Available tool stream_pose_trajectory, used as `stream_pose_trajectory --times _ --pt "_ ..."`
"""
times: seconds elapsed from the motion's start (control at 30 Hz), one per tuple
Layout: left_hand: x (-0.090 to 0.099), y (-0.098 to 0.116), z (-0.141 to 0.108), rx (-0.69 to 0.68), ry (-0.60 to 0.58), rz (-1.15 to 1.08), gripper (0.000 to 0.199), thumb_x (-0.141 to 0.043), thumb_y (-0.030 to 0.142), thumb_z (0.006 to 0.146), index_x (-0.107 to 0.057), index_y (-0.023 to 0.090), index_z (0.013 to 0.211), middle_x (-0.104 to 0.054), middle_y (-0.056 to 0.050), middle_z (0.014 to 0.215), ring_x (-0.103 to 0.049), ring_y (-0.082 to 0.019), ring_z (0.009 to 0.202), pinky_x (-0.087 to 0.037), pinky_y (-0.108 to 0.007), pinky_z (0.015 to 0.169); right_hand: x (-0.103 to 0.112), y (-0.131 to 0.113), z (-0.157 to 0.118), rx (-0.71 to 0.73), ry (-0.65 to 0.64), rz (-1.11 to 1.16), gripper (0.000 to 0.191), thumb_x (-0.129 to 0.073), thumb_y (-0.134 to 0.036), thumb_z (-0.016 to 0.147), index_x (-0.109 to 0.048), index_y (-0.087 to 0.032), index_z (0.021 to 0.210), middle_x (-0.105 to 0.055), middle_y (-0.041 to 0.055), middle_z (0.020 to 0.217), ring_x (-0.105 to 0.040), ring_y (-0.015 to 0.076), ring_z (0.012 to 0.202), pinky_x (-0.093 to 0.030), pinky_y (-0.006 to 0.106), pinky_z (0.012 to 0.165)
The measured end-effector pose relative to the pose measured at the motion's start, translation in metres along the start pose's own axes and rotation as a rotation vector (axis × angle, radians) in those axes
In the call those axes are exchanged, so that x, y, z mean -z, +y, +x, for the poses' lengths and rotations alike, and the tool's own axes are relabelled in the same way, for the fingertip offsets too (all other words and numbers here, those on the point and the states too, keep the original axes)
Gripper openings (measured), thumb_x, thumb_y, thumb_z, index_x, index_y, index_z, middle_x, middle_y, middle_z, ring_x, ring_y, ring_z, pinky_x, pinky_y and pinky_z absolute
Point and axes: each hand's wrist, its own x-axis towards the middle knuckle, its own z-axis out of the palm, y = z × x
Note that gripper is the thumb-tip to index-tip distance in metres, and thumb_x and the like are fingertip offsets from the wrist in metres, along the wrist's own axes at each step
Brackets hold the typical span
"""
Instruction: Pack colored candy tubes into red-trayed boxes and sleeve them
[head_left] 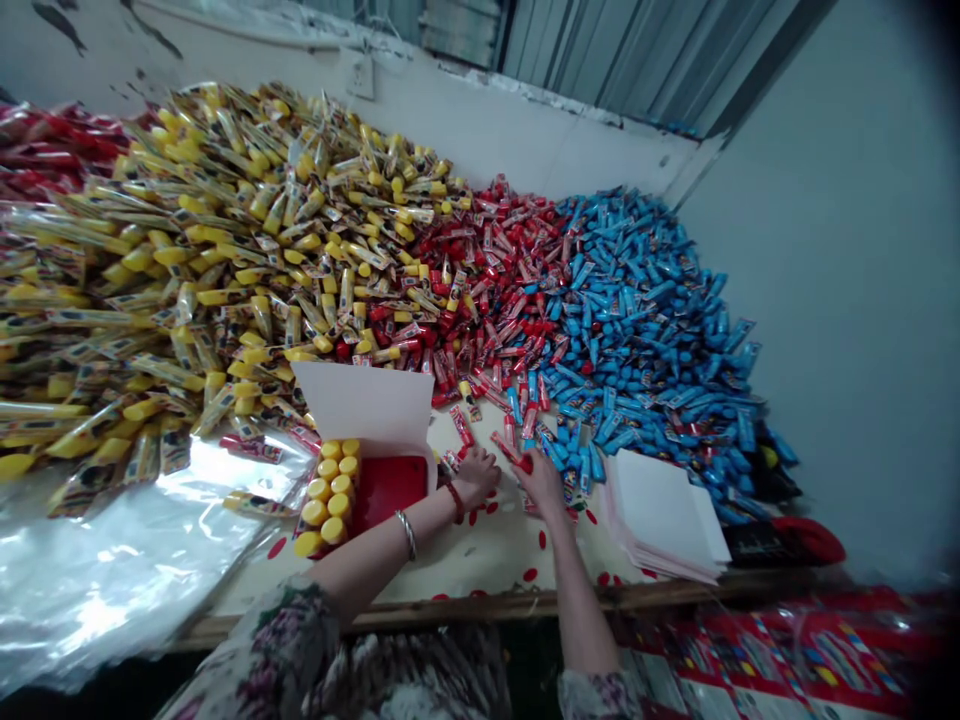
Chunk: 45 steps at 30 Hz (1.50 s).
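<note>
My right hand (541,482) is closed around a small red-capped tube (511,452) with a printed label. Beside it, my left hand (478,477) has its fingers curled above the table, and what they hold, if anything, is hidden. Loose red tubes (461,427) lie just beyond my left hand. To its left stands an open white carton (367,405) with its lid up. Upright yellow-capped tubes (335,490) fill the carton's left side, and a flat red surface (391,495) shows in the rest of it.
Large heaps of yellow-capped tubes (292,220), red tubes (491,250) and blue tubes (637,310) rise against the wall. White flat cartons (666,515) are stacked at right. Clear plastic sheeting (142,550) covers the left side. The table's front edge (517,603) runs below my forearms.
</note>
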Motion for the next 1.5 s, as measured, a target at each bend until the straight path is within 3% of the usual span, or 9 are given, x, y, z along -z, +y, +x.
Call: stream_pose_trajectory --times 0.2,0.33,0.53,0.67,0.9,1.0,1.17,1.33,1.5 --pt "-0.023 -0.019 0.002 -0.145 -0.073 0.010 0.018 -0.044 0.012 0.089 -0.062 0.014 0.092 -0.059 -0.011 0.103 -0.049 -0.024 0.101 -0.041 -0.035 0.079 0.042 0.026 -0.003 -0.022 0.222 0.393 0.036 -0.048 -0.052 0.083 -0.057 -0.020 0.096 -0.062 0.0016 0.074 -0.059 0.0196 0.069 -0.045 0.030 0.066" --pt "-0.025 -0.027 0.001 -0.210 -0.078 0.018 0.016 -0.047 0.013 0.088 -0.061 0.016 0.094 -0.058 -0.012 0.105 -0.047 -0.025 0.102 -0.040 -0.038 0.083 0.056 0.007 0.033 0.011 0.329 0.244 0.031 -0.037 -0.042 0.088 -0.057 -0.018 0.087 -0.061 0.0081 0.083 -0.055 0.0217 0.081 -0.043 0.034 0.077" --pt "-0.023 -0.004 -0.005 -0.236 -0.051 0.018 0.023 -0.040 0.015 0.092 -0.052 0.020 0.110 -0.057 -0.010 0.106 -0.049 -0.023 0.100 -0.041 -0.037 0.082 0.023 -0.055 0.107 0.239 -0.023 0.183 0.033 -0.048 -0.017 0.076 -0.059 -0.016 0.108 -0.064 0.0076 0.102 -0.057 0.0198 0.092 -0.042 0.031 0.084" --pt "-0.012 0.011 -0.017 -0.142 -0.002 -0.319 0.016 -0.046 0.022 0.091 -0.054 0.022 0.105 -0.060 -0.005 0.100 -0.053 -0.018 0.091 -0.042 -0.028 0.075 -0.001 -0.075 0.118 0.391 -0.304 0.146 0.039 -0.067 -0.023 0.068 -0.063 -0.021 0.106 -0.067 0.0030 0.105 -0.060 0.0194 0.093 -0.043 0.027 0.082" --pt "-0.009 0.013 -0.040 0.394 0.130 -0.849 0.027 -0.045 0.038 0.090 -0.054 0.013 0.097 -0.058 0.000 0.072 -0.052 -0.012 0.065 -0.042 -0.024 0.062 -0.013 -0.050 0.089 0.310 -0.355 0.089 0.027 -0.070 -0.028 0.070 -0.063 -0.017 0.093 -0.068 0.0045 0.087 -0.061 0.0199 0.080 -0.042 0.025 0.071" --pt "-0.010 0.010 -0.039 0.521 0.076 -0.958 0.040 -0.047 0.034 0.088 -0.046 0.011 0.120 -0.061 -0.003 0.077 -0.056 -0.014 0.070 -0.045 -0.026 0.068 -0.003 -0.034 0.068 0.243 -0.287 0.096 0.025 -0.066 -0.026 0.074 -0.061 -0.016 0.096 -0.066 0.0054 0.086 -0.060 0.0198 0.081 -0.041 0.026 0.071" --pt "-0.001 0.010 -0.043 0.285 0.063 -0.594 0.048 -0.040 0.013 0.087 -0.036 0.014 0.135 -0.056 -0.014 0.118 -0.053 -0.019 0.109 -0.044 -0.033 0.093 0.029 0.001 0.022 0.167 -0.126 0.254 0.031 -0.061 -0.039 0.079 -0.057 -0.020 0.103 -0.065 0.0006 0.086 -0.059 0.0169 0.076 -0.041 0.025 0.067" --pt "-0.004 0.025 -0.045 0.075 -0.162 -0.351 0.036 -0.044 -0.001 0.080 -0.059 0.014 0.108 -0.054 -0.016 0.121 -0.051 -0.029 0.112 -0.046 -0.045 0.090 0.059 0.029 -0.025 -0.027 0.015 0.497 0.039 -0.059 -0.059 0.074 -0.064 -0.021 0.077 -0.060 -0.0022 0.062 -0.054 0.0151 0.056 -0.039 0.025 0.054" --pt "-0.007 0.042 -0.030 0.071 -0.263 -0.182 0.030 -0.041 -0.001 0.083 -0.060 0.009 0.104 -0.052 -0.020 0.120 -0.049 -0.035 0.114 -0.047 -0.048 0.086 0.076 0.037 -0.060 -0.225 0.102 0.697 0.046 -0.065 -0.060 0.066 -0.065 -0.020 0.087 -0.056 -0.0031 0.051 -0.047 0.0137 0.041 -0.035 0.025 0.042"
